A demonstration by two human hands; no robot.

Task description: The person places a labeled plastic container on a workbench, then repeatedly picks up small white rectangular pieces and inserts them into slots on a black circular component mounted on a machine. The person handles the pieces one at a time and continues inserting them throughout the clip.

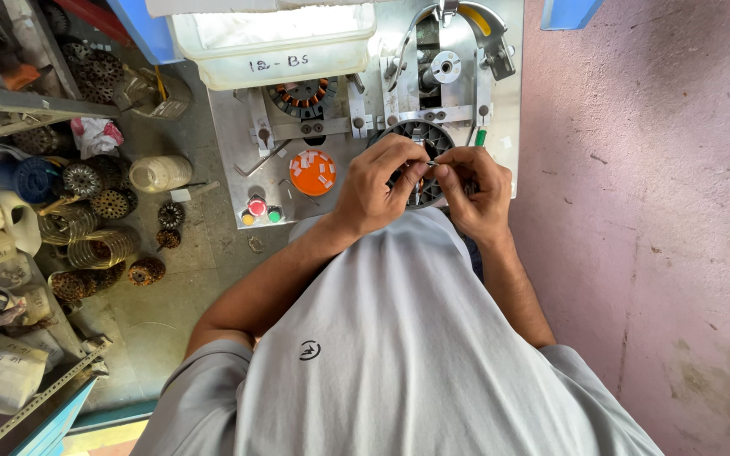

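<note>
Two hands' fingers [416, 173] on stator [424, 139]

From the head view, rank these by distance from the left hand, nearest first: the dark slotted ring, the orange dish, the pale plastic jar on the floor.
1. Dark slotted ring: under the left hand, touching it.
2. Orange dish: just to that hand's left, on the metal plate.
3. Pale plastic jar: far left, lying on the floor beyond the plate's edge.
</note>
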